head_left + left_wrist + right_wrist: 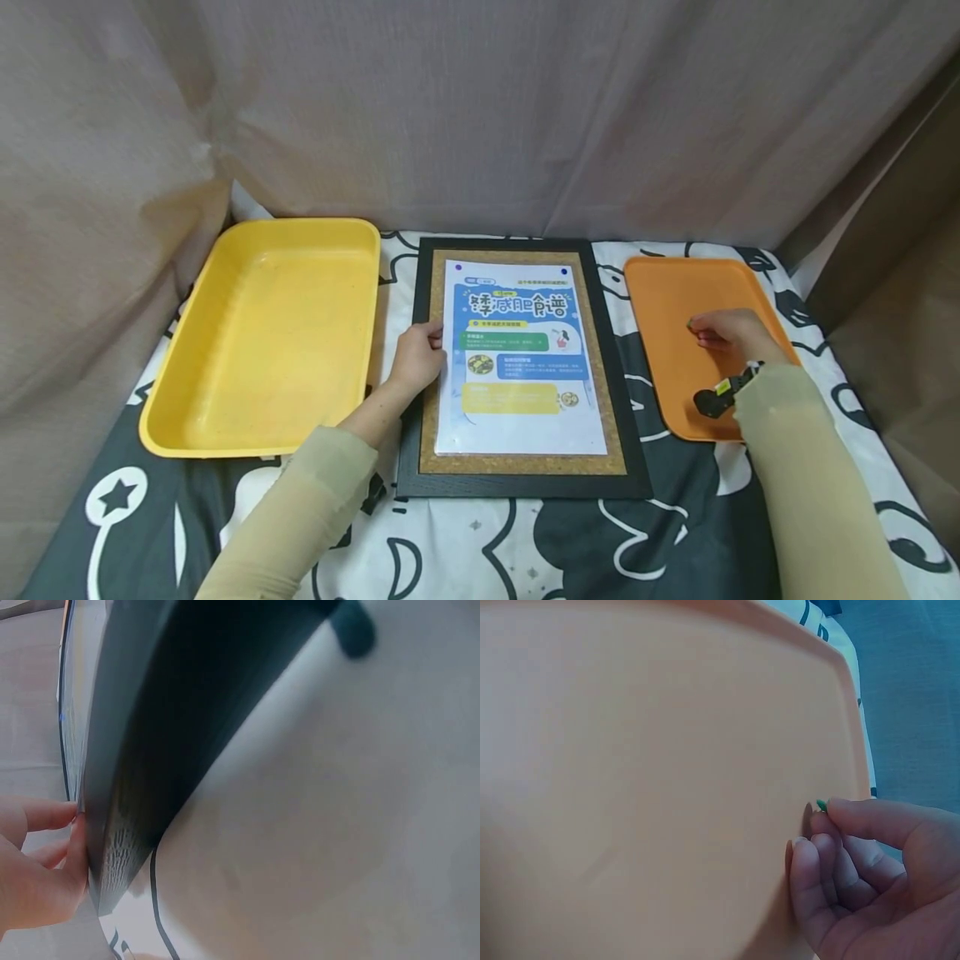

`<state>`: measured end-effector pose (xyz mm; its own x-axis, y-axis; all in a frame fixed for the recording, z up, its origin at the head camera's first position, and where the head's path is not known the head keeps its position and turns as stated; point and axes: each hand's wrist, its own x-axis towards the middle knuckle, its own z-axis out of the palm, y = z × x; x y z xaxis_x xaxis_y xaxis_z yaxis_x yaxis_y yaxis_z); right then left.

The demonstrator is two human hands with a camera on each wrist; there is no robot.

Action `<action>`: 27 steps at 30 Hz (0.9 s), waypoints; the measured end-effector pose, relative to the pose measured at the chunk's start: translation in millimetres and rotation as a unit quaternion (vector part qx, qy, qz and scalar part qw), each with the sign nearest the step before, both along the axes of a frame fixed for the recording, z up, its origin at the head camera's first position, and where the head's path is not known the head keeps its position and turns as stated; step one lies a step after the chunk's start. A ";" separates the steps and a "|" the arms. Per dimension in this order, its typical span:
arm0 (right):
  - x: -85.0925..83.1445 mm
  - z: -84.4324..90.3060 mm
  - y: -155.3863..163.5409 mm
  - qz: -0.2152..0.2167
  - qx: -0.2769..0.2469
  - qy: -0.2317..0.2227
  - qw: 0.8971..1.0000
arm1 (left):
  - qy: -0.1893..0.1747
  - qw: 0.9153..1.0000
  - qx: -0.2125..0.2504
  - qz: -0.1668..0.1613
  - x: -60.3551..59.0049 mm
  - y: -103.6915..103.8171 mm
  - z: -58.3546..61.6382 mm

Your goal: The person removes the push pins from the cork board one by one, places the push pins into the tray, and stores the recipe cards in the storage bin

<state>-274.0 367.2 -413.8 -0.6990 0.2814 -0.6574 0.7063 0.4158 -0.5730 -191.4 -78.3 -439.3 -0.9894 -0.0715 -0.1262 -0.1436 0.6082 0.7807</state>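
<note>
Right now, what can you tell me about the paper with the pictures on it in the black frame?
The poster is a white sheet printed with a blue panel, large cartoon lettering at the top, green, blue and yellow text boxes and small food pictures. It lies flat on the brown cork board inside the black frame, between the two trays. Two dark blue pins hold its top corners; its lower corners show none. The left hand presses its left edge.

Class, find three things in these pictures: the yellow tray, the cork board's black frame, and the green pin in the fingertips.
yellow tray (225,392): head view, on its bare floor near the front.
black frame (525,485): head view, on its bottom rail.
green pin (821,805): right wrist view, on its head above the right hand's fingertips.
</note>
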 end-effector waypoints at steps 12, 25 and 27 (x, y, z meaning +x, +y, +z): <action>6.5 8.6 -2.0 0.034 0.009 0.012 0.999 | 0.002 1.000 -0.003 -0.004 -1.8 -0.7 1.2; 11.0 38.7 -33.2 0.114 0.016 0.095 0.989 | 0.009 1.000 -0.007 -0.003 -0.3 -0.9 -0.9; 11.6 42.7 -40.7 0.134 0.013 0.114 0.984 | 0.007 1.000 -0.005 -0.002 -0.3 -0.8 -1.5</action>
